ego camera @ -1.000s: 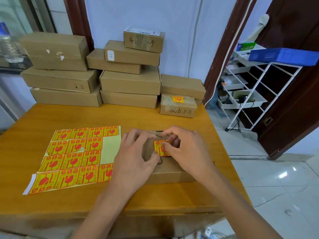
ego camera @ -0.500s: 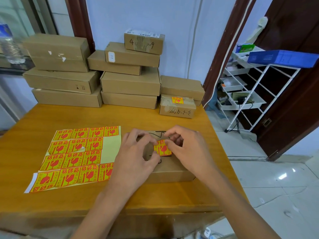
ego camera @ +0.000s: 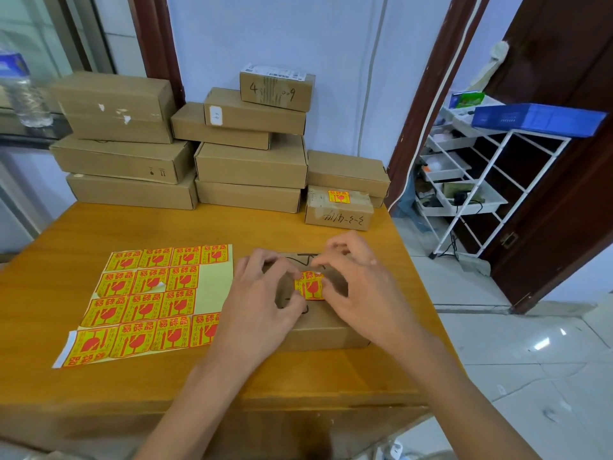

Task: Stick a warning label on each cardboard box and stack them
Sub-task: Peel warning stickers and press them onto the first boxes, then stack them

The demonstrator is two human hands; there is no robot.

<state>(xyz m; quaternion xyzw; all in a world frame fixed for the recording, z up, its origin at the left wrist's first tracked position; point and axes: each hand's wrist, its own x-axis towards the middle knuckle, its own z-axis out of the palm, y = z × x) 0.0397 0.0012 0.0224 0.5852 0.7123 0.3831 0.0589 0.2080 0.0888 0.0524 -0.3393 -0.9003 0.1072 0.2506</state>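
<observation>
I see my left hand [ego camera: 262, 307] resting with curled fingers on the box [ego camera: 318, 323] near the table's [ego camera: 298, 376] front edge, thumb touching the label's [ego camera: 310, 286] left side. My right hand [ego camera: 361, 290] pinches the label's right edge; the label lies on the box top, and both hands hide much of that top. Just left of the box lies the label sheet [ego camera: 149, 303], with fifteen labels that I can count. At the back, eight plain boxes are stacked against the wall [ego camera: 282, 34], and one labelled box [ego camera: 338, 209] stands in front of them on the right. A white rack [ego camera: 481, 180] stands beyond the table.
</observation>
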